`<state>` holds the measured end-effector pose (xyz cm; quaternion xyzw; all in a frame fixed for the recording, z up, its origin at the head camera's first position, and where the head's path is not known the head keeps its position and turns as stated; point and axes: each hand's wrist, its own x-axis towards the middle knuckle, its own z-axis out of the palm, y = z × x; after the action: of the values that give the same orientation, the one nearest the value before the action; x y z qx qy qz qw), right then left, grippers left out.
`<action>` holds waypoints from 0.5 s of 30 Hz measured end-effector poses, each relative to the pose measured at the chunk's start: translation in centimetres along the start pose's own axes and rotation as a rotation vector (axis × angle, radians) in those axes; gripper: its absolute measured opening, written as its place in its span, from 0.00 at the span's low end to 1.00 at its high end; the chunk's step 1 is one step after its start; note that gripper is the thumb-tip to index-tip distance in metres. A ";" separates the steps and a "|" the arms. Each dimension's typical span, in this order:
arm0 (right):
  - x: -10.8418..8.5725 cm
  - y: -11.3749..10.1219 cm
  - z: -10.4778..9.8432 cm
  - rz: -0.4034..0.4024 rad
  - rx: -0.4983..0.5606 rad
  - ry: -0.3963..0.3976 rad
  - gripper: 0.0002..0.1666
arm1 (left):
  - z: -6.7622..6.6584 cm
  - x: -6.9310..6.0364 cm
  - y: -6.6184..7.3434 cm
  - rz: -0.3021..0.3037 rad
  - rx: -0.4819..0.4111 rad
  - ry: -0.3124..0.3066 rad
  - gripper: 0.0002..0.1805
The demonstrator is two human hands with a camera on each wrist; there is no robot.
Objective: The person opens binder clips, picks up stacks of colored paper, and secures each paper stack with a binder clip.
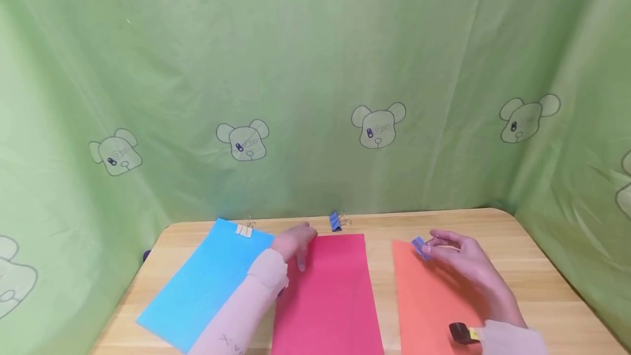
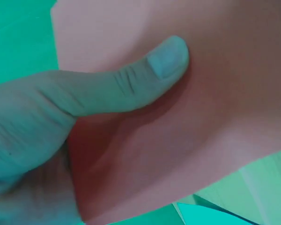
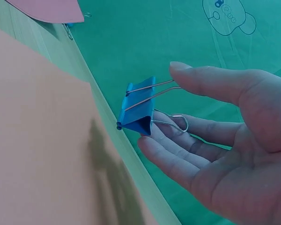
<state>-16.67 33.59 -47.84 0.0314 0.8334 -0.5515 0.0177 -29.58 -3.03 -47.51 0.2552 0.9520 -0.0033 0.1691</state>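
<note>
My left hand (image 1: 294,242) is at the upper left corner of a deep pink paper sheet (image 1: 325,295). In the left wrist view its thumb lies across the face of the sheet, and the other fingers are hidden behind the paper. My right hand (image 1: 465,261) holds a blue binder clip (image 3: 141,105) over the top end of an orange paper sheet (image 1: 429,305). The thumb bears on one wire handle and the fingers are at the other. Whether the clip touches the orange sheet is hard to tell.
A blue paper sheet (image 1: 207,284) lies slanted on the left of the wooden table (image 1: 547,273), with a white binder clip (image 1: 244,230) at its top edge. Another blue binder clip (image 1: 336,222) sits behind the pink sheet. Green curtain (image 1: 315,70) surrounds the table's back and sides.
</note>
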 end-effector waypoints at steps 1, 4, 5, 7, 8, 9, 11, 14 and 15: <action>0.0 0.1 0.1 -0.003 0.003 -0.001 0.45 | 0.0 0.0 0.0 0.004 -0.004 -0.015 0.42; -0.1 0.1 0.2 -0.010 0.021 -0.008 0.44 | -0.1 -0.1 0.2 0.014 -0.011 -0.046 0.49; 0.0 0.1 0.2 -0.016 0.025 -0.008 0.44 | -0.1 -0.1 0.3 0.013 -0.011 -0.050 0.50; 0.1 0.2 0.2 -0.034 0.012 -0.007 0.43 | -0.2 -0.2 0.3 0.009 -0.020 -0.052 0.51; 0.2 0.2 0.2 -0.041 -0.004 -0.006 0.42 | -0.2 -0.2 0.4 0.005 -0.032 -0.052 0.51; 0.3 0.2 0.2 -0.050 -0.029 -0.004 0.41 | -0.2 -0.3 0.4 0.000 -0.043 -0.050 0.50; 0.4 0.2 0.1 -0.057 -0.086 0.002 0.40 | -0.2 -0.4 0.4 -0.009 -0.069 -0.048 0.49; 0.5 0.0 0.1 -0.054 -0.174 0.030 0.37 | -0.2 -0.4 0.4 -0.009 -0.061 -0.049 0.49; 0.5 -0.1 0.2 -0.057 -0.200 0.045 0.36 | -0.1 -0.4 0.5 -0.008 -0.049 -0.049 0.48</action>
<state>-17.13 33.40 -47.86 0.0181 0.8851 -0.4648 -0.0137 -29.08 -2.82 -47.22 0.2472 0.9483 0.0131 0.1988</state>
